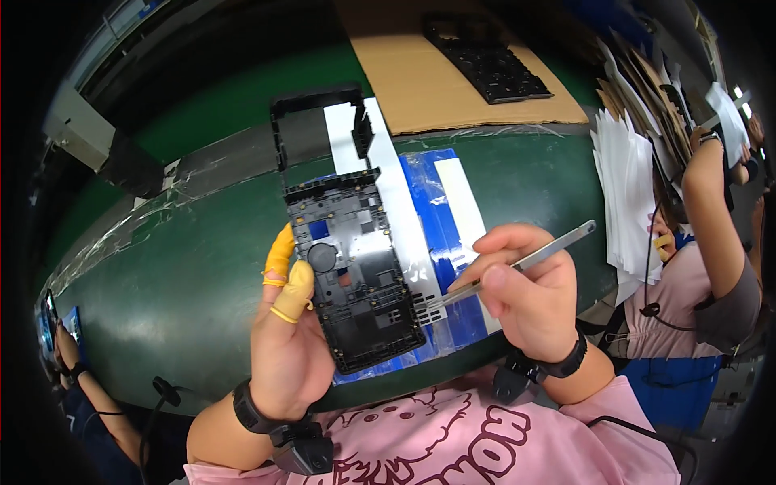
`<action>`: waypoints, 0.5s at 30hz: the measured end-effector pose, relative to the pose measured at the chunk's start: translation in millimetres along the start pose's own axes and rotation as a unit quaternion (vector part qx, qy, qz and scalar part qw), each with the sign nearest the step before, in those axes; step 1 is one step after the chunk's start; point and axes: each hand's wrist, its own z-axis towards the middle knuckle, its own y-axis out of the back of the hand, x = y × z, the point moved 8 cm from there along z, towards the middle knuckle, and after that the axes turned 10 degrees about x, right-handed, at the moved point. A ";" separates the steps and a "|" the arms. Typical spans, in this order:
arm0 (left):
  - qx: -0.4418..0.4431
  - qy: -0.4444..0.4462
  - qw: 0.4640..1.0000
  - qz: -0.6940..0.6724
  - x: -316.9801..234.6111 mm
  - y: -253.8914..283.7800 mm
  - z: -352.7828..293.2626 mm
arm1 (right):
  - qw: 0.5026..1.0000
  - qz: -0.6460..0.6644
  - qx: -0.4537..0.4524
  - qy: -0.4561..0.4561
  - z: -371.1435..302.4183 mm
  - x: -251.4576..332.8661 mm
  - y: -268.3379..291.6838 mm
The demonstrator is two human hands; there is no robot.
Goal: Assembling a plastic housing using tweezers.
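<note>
My left hand (287, 347), with yellow finger cots on its thumb and a finger, grips the left edge of a black plastic housing (356, 250). The housing is tilted; an open rectangular frame forms its far end, and a ribbed, stepped inside faces up. Between the thumb and fingers of my right hand (533, 295) are silver metal tweezers (558, 246). Their tips reach a white sheet (411, 242) with small dark rectangles, close to the housing's lower right edge. Whether the tips pinch anything is too small to tell.
Blue sheeting (427, 190) and a white strip (461, 202) lie on the green table (550, 178). Cardboard (396, 73) at the back bears another black plastic part (497, 69). White sheets (626, 186) stand at right. Co-workers' arms (711, 226) show at both sides.
</note>
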 end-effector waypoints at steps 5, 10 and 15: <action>0.026 0.010 1.000 0.003 0.5 -0.8 -0.5 | 0.995 -0.031 0.094 -0.004 11.5 -8.4 -51.6; 0.033 -0.008 0.999 0.032 -2.9 -3.5 -2.9 | 0.998 0.003 0.056 -0.007 16.6 -28.0 -49.9; 0.035 -0.004 0.999 -0.010 -2.8 -3.1 -5.1 | 0.998 0.021 0.063 -0.016 16.2 -34.4 -48.6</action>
